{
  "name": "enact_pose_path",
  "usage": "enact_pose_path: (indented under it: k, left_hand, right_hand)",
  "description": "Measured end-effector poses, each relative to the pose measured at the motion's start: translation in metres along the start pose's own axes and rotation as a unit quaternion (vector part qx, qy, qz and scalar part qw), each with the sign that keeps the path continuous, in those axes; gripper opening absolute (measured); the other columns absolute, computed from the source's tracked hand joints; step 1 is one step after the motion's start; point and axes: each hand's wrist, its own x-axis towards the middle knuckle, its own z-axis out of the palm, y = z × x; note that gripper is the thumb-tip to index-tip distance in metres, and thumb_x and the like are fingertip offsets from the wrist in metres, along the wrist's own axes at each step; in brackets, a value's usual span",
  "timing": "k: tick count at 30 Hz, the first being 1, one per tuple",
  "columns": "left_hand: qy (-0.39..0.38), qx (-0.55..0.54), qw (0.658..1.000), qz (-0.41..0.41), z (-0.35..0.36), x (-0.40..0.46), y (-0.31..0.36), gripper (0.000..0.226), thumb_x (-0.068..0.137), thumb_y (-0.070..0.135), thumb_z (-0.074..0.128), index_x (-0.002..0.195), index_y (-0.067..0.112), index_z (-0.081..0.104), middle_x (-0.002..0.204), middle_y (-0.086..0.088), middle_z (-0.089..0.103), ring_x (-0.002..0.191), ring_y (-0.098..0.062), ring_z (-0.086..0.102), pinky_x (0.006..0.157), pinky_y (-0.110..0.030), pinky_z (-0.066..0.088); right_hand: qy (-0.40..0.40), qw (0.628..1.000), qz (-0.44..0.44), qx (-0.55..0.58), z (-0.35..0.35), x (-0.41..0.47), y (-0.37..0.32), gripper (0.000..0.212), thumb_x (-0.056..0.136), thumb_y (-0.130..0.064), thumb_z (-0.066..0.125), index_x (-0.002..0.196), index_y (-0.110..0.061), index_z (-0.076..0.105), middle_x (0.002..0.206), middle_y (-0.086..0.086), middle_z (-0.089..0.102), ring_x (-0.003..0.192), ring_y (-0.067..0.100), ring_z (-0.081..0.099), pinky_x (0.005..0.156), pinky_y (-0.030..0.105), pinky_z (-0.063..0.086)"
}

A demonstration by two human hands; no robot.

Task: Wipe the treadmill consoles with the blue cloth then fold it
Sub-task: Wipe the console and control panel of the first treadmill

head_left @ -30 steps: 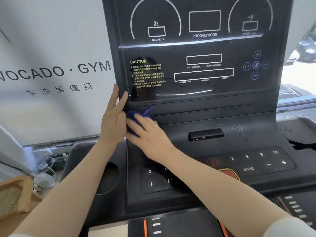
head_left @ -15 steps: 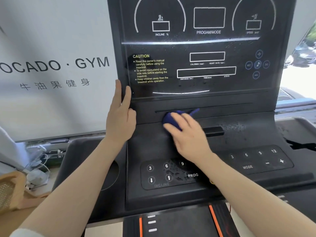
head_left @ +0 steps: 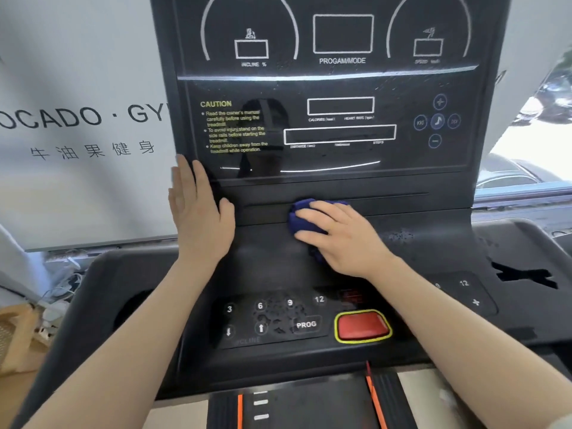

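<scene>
While left hand (head_left: 201, 209) rests flat, right hand (head_left: 343, 235) presses blue cloth (head_left: 301, 216) onto console (head_left: 402, 212).

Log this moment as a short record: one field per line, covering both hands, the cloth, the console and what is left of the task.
right hand: presses the blue cloth against the ledge below the display
left hand: flat, fingers straight, resting on the left edge of the treadmill console
cloth state: bunched under the palm, not folded
surface: speckled residue right of the cloth; smudges on the left keypad
stop button: red, yellow rim, untouched
task stage: wiping under way, folding not yet done
</scene>
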Motion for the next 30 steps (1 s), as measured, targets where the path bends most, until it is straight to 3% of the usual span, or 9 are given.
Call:
enact_pose_path:
  k: [3,10,14,17,21,24,27,30]
  left_hand:
    - [0.026,-0.026,0.999,-0.01,0.009,-0.003,0.019,0.066,0.093,0.016,0.043,0.147,0.003,0.007,0.156,-0.017,-0.004,0.144,-0.032,-0.006,0.115,-0.036,-0.006]
    - [-0.003,-0.069,0.992,0.106,0.031,-0.033,0.052,0.061,0.089,0.02,0.044,0.143,-0.001,0.025,0.154,-0.022,0.009,0.142,-0.035,0.009,0.113,-0.035,0.005]
    - [-0.007,-0.066,0.989,0.132,0.041,-0.046,0.072,0.055,0.088,0.024,0.042,0.137,-0.001,0.039,0.148,-0.021,0.028,0.135,-0.03,0.026,0.11,-0.035,0.018]
    - [-0.008,-0.055,0.989,0.136,0.048,-0.053,0.088,0.05,0.085,0.028,0.039,0.125,0.001,0.054,0.129,-0.019,0.048,0.115,-0.028,0.044,0.097,-0.036,0.034]
    - [-0.008,-0.034,0.986,0.163,0.058,-0.058,0.109,0.043,0.082,0.026,0.04,0.109,0.004,0.064,0.11,-0.015,0.057,0.09,-0.031,0.057,0.08,-0.039,0.044]
    - [0.026,0.004,0.988,0.15,0.071,-0.063,0.122,0.039,0.081,0.024,0.042,0.107,0.006,0.065,0.107,-0.016,0.057,0.096,-0.032,0.053,0.082,-0.043,0.045]
    - [0.065,0.052,0.987,0.139,0.081,-0.068,0.129,0.04,0.081,0.021,0.045,0.117,0.008,0.059,0.106,-0.016,0.056,0.105,-0.031,0.047,0.091,-0.05,0.043]
    - [0.067,0.066,0.987,0.131,0.08,-0.064,0.134,0.041,0.082,0.022,0.045,0.118,0.007,0.058,0.099,-0.015,0.057,0.094,-0.033,0.055,0.083,-0.046,0.046]
  right_hand:
    - [-0.01,0.998,0.053,-0.023,-0.013,-0.046,0.035,0.04,0.077,-0.013,0.043,0.107,-0.021,0.069,0.127,0.01,0.058,0.119,0.032,0.044,0.089,0.042,0.039]
    - [0.021,0.991,0.13,-0.005,-0.02,-0.101,0.075,0.037,0.081,-0.011,0.047,0.111,-0.015,0.067,0.126,0.015,0.056,0.113,0.04,0.046,0.086,0.05,0.047]
    - [0.04,0.996,0.068,0.05,-0.012,-0.069,0.05,0.038,0.079,-0.009,0.043,0.106,-0.015,0.07,0.125,0.014,0.058,0.113,0.035,0.042,0.087,0.045,0.044]
    - [0.027,0.997,0.01,0.077,-0.008,-0.054,0.049,0.038,0.081,-0.011,0.041,0.105,-0.017,0.07,0.125,0.012,0.059,0.115,0.032,0.042,0.085,0.044,0.047]
    - [-0.009,0.999,-0.013,0.033,-0.013,-0.081,0.083,0.041,0.081,-0.014,0.041,0.111,-0.021,0.067,0.132,0.009,0.055,0.119,0.032,0.043,0.088,0.043,0.045]
    - [0.01,0.998,0.056,-0.008,-0.023,-0.127,0.115,0.043,0.076,-0.011,0.045,0.113,-0.021,0.064,0.132,0.011,0.053,0.117,0.035,0.044,0.09,0.043,0.044]
    - [0.054,0.987,0.149,-0.002,-0.032,-0.161,0.142,0.042,0.079,-0.012,0.044,0.119,-0.023,0.053,0.133,0.012,0.047,0.114,0.036,0.042,0.088,0.045,0.044]
    - [0.102,0.966,0.239,0.019,-0.042,-0.155,0.157,0.038,0.082,-0.014,0.041,0.117,-0.02,0.055,0.131,0.017,0.049,0.111,0.035,0.038,0.088,0.047,0.041]
